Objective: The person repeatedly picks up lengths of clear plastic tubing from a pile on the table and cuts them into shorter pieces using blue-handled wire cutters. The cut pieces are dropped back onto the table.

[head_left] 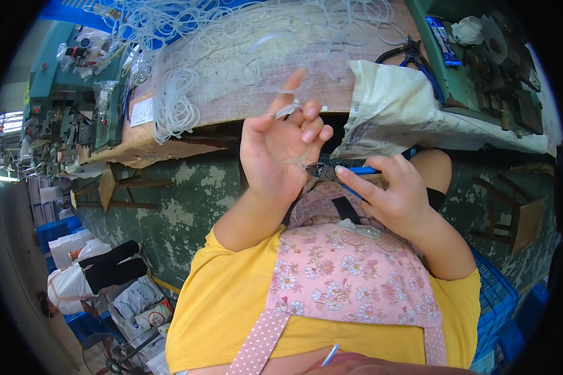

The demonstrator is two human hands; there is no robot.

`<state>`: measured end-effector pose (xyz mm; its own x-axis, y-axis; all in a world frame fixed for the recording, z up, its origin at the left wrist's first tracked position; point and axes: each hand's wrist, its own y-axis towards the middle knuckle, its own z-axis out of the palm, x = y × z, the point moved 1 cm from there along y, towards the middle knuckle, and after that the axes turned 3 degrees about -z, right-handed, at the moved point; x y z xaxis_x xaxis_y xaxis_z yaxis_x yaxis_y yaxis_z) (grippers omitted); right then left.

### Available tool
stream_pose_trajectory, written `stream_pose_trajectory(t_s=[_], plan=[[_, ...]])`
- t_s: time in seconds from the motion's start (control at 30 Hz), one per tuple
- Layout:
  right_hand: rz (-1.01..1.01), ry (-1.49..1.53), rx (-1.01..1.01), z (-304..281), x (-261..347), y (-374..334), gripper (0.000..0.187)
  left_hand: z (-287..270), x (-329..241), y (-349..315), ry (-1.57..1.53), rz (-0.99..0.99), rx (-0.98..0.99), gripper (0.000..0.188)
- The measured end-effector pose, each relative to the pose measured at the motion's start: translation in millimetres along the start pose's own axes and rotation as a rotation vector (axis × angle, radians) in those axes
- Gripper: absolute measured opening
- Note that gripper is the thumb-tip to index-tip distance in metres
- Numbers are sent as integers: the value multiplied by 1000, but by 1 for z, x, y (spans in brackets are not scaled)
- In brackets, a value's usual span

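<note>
Raised in front of me, my left hand (274, 150) has its index finger up and its other fingers curled around a thin translucent plastic ring (288, 110). Part of the ring hangs across the palm. In my right hand (394, 190) is a pair of blue-handled nippers (321, 171), their dark jaws pointing left. The jaw tips meet the lower strand of the ring beside the left palm; whether they have closed on it is too small to tell.
Tangled translucent rings (181, 106) cover much of the wooden table (231, 100). A white sack (381, 109) drapes over its edge, with other pliers (413, 53) behind. Green machines (44, 94) flank it. Wooden stools (528, 225), a blue crate (494, 290) and another person (75, 287) are around me.
</note>
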<state>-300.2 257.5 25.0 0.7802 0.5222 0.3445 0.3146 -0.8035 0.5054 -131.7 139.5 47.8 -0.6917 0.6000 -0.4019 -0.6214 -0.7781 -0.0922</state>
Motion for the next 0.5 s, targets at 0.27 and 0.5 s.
stream_pose_trajectory(t_s=[0.27, 0.5], plan=[[187, 317, -312, -8, 0, -1, 70, -5, 0, 8, -151, -121, 37, 65], [170, 204, 25, 5, 0, 6, 68, -31, -38, 6, 507, 133, -36, 61]])
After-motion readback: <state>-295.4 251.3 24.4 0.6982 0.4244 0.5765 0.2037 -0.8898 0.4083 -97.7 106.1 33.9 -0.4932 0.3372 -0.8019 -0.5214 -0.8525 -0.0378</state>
